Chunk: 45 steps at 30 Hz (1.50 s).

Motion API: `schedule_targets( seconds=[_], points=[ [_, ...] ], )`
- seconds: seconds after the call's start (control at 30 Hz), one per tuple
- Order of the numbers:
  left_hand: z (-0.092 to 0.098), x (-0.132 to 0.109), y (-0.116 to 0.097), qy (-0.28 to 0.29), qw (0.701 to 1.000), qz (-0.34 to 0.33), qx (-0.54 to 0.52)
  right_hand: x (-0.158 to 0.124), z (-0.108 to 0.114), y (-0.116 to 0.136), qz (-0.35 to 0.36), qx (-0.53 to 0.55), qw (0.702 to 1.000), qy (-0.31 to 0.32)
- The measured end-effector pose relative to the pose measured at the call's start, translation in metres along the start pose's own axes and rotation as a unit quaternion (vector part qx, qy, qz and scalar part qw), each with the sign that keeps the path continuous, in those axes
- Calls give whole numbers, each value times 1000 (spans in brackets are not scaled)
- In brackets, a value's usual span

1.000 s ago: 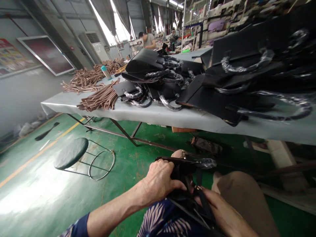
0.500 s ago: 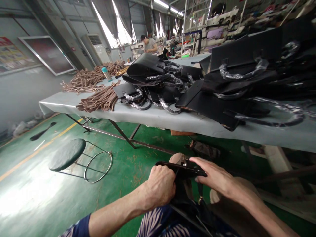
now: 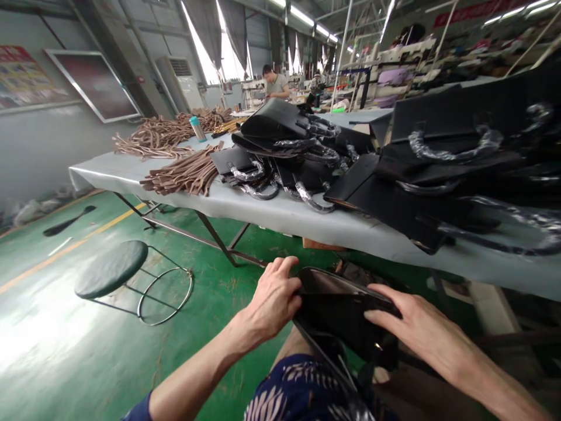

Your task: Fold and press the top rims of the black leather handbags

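Note:
A black handbag (image 3: pixel 335 318) rests over my lap, tilted, with its mouth parted and a paler lining showing inside. My left hand (image 3: pixel 274 298) pinches the bag's left end, fingers curled and the index finger raised. Over the right end of the rim, my right hand (image 3: pixel 412 324) grips with the thumb on the near side and the fingers on the far side. Below the rim there is a small shiny metal fitting (image 3: pixel 377 346). The lower part of the bag is dark and hard to make out.
A long covered table (image 3: pixel 280 217) stands ahead, bearing a heap of black handbags (image 3: pixel 280 126) with wrapped handles, brown strips (image 3: pixel 186 172) and a blue-lidded bottle (image 3: pixel 197 128). A round stool (image 3: pixel 114 266) is at left on the green floor. A person (image 3: pixel 276 85) sits further back.
The bag's mouth has opened wider and its inside now shows. My left hand has gone from a fist to a looser pinch, slightly left and up. My right hand has moved right.

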State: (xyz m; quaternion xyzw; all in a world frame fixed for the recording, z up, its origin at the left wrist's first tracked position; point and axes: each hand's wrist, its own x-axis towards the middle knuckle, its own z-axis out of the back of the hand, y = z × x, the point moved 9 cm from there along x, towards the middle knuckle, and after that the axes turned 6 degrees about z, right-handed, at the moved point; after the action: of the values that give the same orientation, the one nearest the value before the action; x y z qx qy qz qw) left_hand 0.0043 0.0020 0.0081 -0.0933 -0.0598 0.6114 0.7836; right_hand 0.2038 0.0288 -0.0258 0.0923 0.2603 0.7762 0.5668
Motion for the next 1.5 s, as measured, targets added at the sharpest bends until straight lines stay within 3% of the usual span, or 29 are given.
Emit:
schedule_targets(
  seconds=[0.1, 0.2, 0.37, 0.57, 0.7, 0.83, 0.97, 1.13, 1.5],
  points=[
    [-21, 19, 16, 55, 998, 13, -15, -4, 7, 0, -13, -61, 998, -1],
    [-31, 34, 13, 92, 995, 1, -34, -11, 6, -2, -33, -100, 994, -3],
    [-18, 42, -23, 98, 967, -96, -214, -25, 19, -3, -67, -110, 991, -37],
    [-6, 53, -34, 52, 929, -164, -327, -34, 33, 16, -68, -62, 995, -32],
    [-5, 62, -31, 123, 887, -215, -389, -34, 31, 37, -41, -17, 999, -27],
    [-10, 63, -15, 170, 864, -194, -433, -32, 22, 45, -21, 36, 999, -11],
    [-31, 51, -2, 184, 860, -134, -456, -31, 4, 33, -9, 82, 996, 19],
    [-41, 41, 0, 158, 860, -121, -470, -35, -15, 17, -13, 107, 993, 53],
    [-43, 51, 3, 113, 868, -92, -475, -34, -14, 9, -7, 119, 992, 40]
  ],
)
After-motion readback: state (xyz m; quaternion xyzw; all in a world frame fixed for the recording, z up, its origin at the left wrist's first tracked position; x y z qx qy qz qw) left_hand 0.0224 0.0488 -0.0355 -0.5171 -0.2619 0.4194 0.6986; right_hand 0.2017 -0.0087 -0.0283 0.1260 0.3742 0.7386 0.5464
